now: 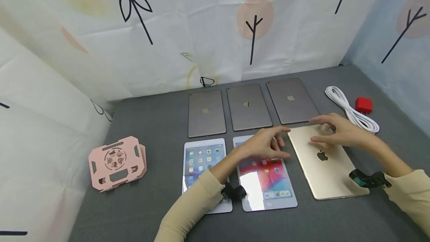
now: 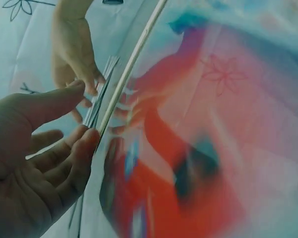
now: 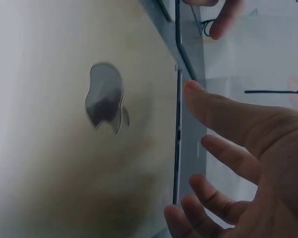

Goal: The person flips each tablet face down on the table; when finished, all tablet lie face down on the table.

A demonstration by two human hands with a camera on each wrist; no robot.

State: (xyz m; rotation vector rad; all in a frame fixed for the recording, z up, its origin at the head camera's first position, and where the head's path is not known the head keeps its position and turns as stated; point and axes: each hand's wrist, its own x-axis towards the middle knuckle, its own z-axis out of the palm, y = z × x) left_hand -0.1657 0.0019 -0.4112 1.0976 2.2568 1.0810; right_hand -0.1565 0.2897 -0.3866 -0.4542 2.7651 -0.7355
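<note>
A gold tablet (image 1: 312,171) lies back side up at the right, its dark apple logo showing. Above its upper part hovers my right hand (image 1: 342,132), thumb and fingers spread apart with nothing between them. My left hand (image 1: 265,143) hangs over the upper end of a white tablet (image 1: 280,182) with a lit red and blue screen; its fingertips point toward the gold tablet's far left corner. In the left wrist view, the left thumb and fingers (image 2: 54,158) are parted near the screen's edge. A second lit white tablet (image 1: 205,152) lies partly hidden under the left forearm.
Three grey tablets lie face down along the back: left (image 1: 206,118), middle (image 1: 250,113) and right (image 1: 292,104). A coiled white cable (image 1: 356,117) and a red charger plug (image 1: 363,105) are at the far right. A pink folding stand (image 1: 117,163) stands on the left.
</note>
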